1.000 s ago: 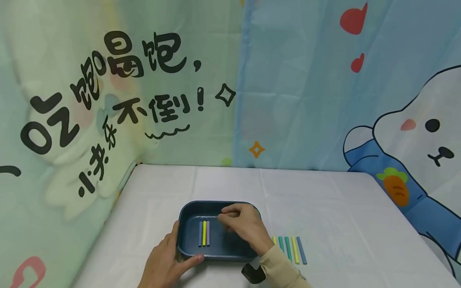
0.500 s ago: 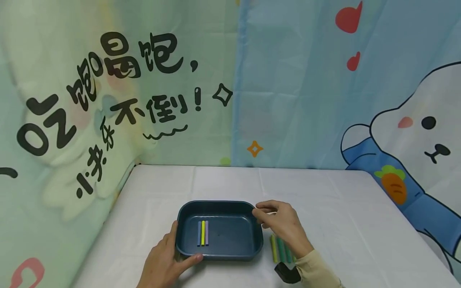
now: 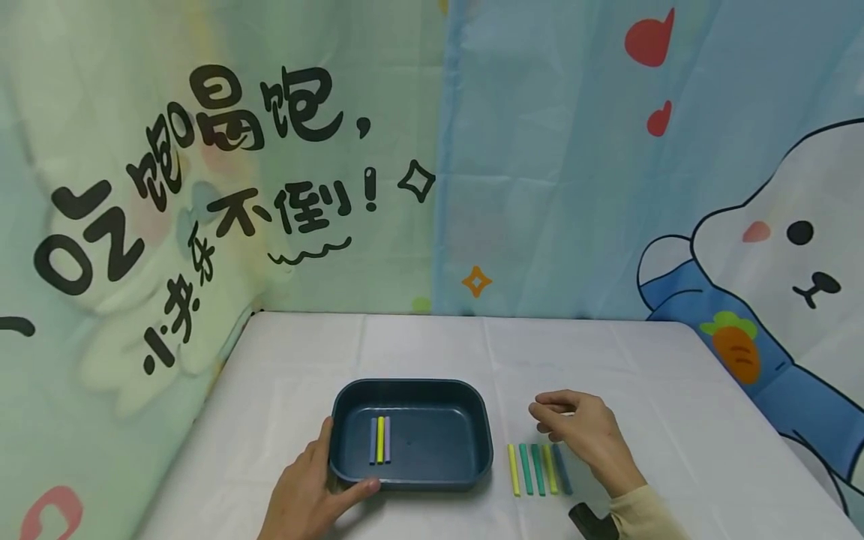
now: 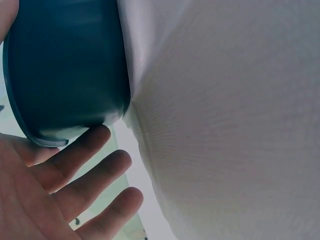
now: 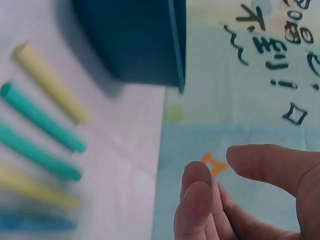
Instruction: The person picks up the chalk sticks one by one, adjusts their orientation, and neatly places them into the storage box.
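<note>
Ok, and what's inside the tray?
Three sticks lie side by side in the left part of the tray: blue, yellow and purple. The rest of its visible floor is bare. Whatever is directly under the sticks is covered, so I can't tell.

Pale green backdrop [image 3: 378,277] with black lettering [image 3: 232,199]; blue backdrop [image 3: 553,187] beside it; white-covered table [image 3: 607,367] below.

On the pale green part of the cloth backdrop [image 3: 398,97] we read black Chinese lettering [image 3: 232,198], "吃饱喝饱," in the upper line and "快乐不倒!" below; the right wrist view shows us part of it again, tilted.
</note>
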Demonstrator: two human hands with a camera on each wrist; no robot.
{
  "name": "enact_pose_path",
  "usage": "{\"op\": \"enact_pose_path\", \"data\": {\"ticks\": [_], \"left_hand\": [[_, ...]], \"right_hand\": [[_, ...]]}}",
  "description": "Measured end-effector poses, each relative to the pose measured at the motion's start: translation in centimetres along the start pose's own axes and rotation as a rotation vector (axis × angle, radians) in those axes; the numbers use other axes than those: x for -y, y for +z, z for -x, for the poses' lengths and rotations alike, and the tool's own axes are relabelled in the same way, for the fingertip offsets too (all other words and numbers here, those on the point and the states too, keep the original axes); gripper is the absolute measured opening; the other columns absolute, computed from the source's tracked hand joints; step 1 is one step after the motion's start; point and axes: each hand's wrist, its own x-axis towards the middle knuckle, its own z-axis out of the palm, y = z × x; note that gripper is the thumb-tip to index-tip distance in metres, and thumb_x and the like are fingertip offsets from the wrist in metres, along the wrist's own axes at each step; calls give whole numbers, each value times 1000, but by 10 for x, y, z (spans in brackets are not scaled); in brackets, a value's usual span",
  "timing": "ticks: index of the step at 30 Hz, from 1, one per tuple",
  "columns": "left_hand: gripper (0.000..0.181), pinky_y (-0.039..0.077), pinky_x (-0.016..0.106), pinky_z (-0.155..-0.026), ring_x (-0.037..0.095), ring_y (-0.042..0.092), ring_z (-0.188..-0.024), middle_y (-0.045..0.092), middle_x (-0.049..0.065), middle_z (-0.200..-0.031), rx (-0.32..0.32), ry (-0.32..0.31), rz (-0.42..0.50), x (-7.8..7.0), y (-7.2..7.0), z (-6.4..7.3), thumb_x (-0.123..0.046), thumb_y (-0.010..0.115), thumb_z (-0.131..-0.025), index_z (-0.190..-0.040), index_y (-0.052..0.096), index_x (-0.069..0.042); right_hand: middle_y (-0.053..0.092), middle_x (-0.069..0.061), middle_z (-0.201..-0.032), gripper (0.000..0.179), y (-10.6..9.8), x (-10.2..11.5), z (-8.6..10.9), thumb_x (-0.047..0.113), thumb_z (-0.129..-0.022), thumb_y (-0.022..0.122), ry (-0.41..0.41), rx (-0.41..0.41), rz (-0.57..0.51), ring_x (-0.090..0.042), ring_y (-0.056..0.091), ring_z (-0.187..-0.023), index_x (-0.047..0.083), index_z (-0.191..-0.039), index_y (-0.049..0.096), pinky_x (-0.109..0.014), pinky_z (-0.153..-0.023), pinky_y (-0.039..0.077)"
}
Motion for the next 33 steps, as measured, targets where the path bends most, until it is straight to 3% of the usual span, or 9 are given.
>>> {"op": "enact_pose_path", "data": {"ticks": [6, 16, 33], "left_hand": [[128, 54, 51, -88, 32, 64, -106, 62, 20, -130, -2, -5, -8, 0, 0, -1, -86, 67, -68, -157, 32, 0], [128, 54, 51, -87, 32, 64, -105, 62, 19, -130, 7, -18, -4, 0, 1, -2, -87, 66, -67, -157, 33, -1], [130, 55, 50, -86, 29, 64, -101, 63, 18, -128, 18, -33, -21, 0, 2, -3, -88, 66, -66, -157, 33, -2]], "right_hand": [[74, -7, -99, 52, -11, -20, -3, 37, -92, 73, 52, -12, 100, -23, 72, -83, -4, -123, 67, -42, -75, 58], [71, -4, -88, 38, -6, -47, -6, 27, -91, 73, 125, 14, 286, -15, 63, -72, -6, -110, 71, -33, -63, 53], [68, -6, -84, 29, 1, -57, -9, 19, -86, 75, 71, 56, 422, -22, 60, -76, -7, -99, 72, -38, -66, 53]]}}
